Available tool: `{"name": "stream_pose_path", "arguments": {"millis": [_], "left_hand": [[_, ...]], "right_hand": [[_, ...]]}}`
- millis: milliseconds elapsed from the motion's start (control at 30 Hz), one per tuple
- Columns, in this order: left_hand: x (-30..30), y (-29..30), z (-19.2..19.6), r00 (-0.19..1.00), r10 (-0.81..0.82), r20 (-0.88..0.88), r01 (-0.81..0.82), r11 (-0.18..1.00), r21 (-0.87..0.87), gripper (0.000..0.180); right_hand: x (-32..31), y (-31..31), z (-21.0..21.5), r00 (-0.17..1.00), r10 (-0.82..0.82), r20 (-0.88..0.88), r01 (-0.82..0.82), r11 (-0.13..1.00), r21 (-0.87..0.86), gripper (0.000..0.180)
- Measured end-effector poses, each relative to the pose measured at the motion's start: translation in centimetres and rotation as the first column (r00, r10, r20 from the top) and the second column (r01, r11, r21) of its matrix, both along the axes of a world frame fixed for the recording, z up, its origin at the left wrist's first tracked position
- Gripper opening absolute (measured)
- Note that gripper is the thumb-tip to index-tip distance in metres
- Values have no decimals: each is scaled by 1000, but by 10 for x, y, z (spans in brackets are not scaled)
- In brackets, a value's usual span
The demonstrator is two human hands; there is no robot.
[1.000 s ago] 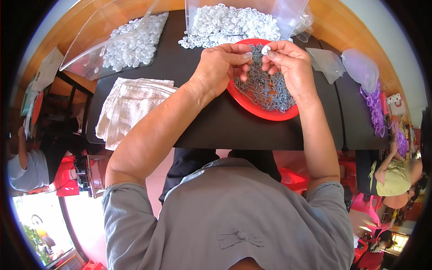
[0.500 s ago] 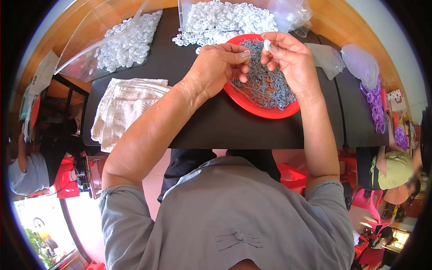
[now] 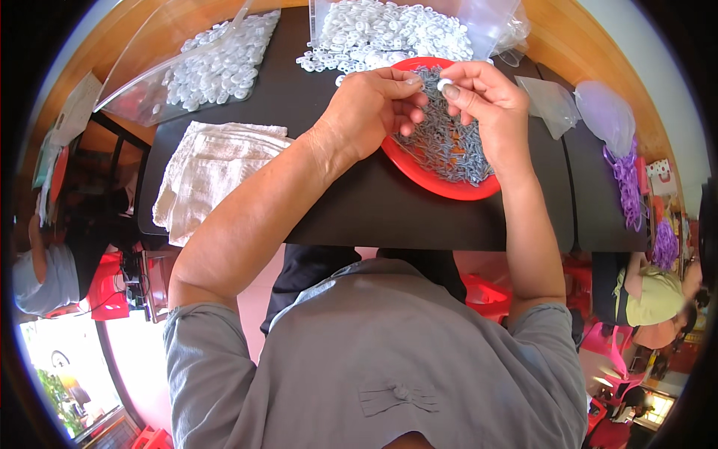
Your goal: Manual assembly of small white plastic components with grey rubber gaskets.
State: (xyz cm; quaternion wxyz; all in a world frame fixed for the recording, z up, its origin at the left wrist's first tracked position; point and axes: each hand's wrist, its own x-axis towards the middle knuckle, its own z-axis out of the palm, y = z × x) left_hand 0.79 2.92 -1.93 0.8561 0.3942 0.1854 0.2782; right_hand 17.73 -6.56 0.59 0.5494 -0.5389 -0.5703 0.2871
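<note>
Over a red basin point(image 3: 441, 188), both hands are raised close to each other with the fingertips turned inward. Between the thumb and forefinger of my right hand point(image 3: 490, 101) is a small white plastic piece point(image 3: 444, 84). The thumb of my left hand point(image 3: 370, 108) presses against its forefinger, while the other fingers curl loosely. Whatever that pinch holds is too small to make out. Many thin grey screw-like pieces point(image 3: 456, 153) fill the basin beneath the hands.
Behind the basin lies a heap of white plastic pieces point(image 3: 389, 34) spilling from a clear bag. Another clear bag of white pieces point(image 3: 217, 67) lies at the far left. A folded cream cloth point(image 3: 213, 168) rests left on the dark table point(image 3: 351, 213). Purple cord point(image 3: 627, 187) hangs right.
The white piece in my right hand has tilted between the fingertips. Both hands stay over the basin, still close together. The whole view has shifted slightly.
</note>
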Motion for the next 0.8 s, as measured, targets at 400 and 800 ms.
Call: {"name": "stream_pose_path", "arguments": {"millis": [400, 800], "left_hand": [[3, -2, -2, 998, 40, 41, -42, 998, 55, 12], [8, -11, 1, 985, 169, -24, -162, 968, 191, 8]], "right_hand": [[-3, 3, -5, 999, 24, -27, -25, 1000, -18, 15], [-2, 6, -5, 953, 31, -302, -90, 979, -184, 25]]}}
